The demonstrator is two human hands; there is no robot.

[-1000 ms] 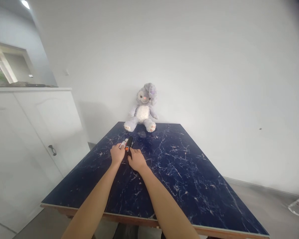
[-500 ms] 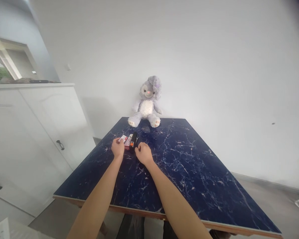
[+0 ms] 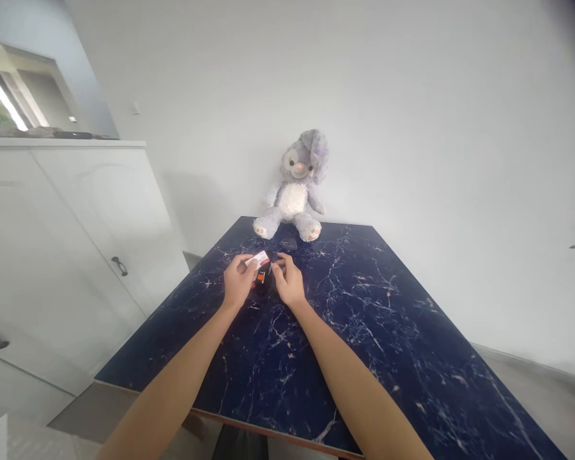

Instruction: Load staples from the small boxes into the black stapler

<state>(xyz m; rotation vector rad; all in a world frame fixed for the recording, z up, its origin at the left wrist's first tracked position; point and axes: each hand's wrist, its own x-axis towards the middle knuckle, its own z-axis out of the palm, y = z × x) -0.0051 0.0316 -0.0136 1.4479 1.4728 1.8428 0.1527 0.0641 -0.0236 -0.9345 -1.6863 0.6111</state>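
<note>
Evidently, the left hand (image 3: 237,278) has its thumb and fingers pinching a white packet (image 3: 259,259) trimmed in red, at ten o'clock from the middle of the desk (image 3: 364,313). The right hand (image 3: 291,282), at four o'clock from the packet, has thumb and forefinger curled at the edge of a black case (image 3: 263,286); whether they pinch it, I cannot tell. The likeliest mishap seems a slip: the left hand's grip looks shallow, so a bump against the case could twist the packet loose. The case might also skid if the right hand is barely touching it. The packet's long axis runs roughly from eight to two o'clock, while the case points nearer one, its orange patch (image 3: 260,277) towards the six o'clock end.
</note>
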